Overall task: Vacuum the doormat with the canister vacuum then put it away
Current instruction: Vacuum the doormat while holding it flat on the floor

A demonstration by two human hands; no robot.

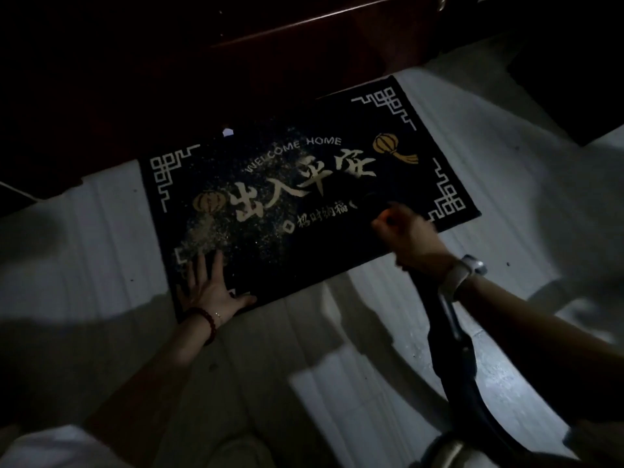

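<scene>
Doormat [304, 211] lies on the pale floor [84, 265], centre of frame, its far edge tucked against a dark wood door [236, 45] at top. Long axis runs from lower left to upper right, so the mat sits skewed w/ respect to the frame. Pale grit [216, 231] is scattered over the left and centre portion; the right end looks dark and clean, but lighting is poor, so I judge that loosely.

Left to right:

1. Left hand [211, 292], lower left, w/ a bead bracelet [206, 322] on the wrist. Fingers spread flat, palm pressing the near-left corner of the mat. It holds nothing; it pins the mat down.
2. Right hand [405, 238], centre right, watch [467, 268] on wrist. Fingers curled round the vacuum hose [449, 332], which trails from the hand down to the lower right of frame. Nozzle end is dark and blurred against the mat; I cannot tell its exact shape or whether it is touching the pile.

Key relation: the remaining grit lies left of the right hand, along the mat's long axis, toward the pinning hand. Left hand is nearer the dirt but occupied. I judge the next stroke should travel leftward, lengthwise down the mat, stopping short of the spread fingers. Canister body not clearly in view. Vacuuming approx. part done; put-away not yet begun.
</scene>
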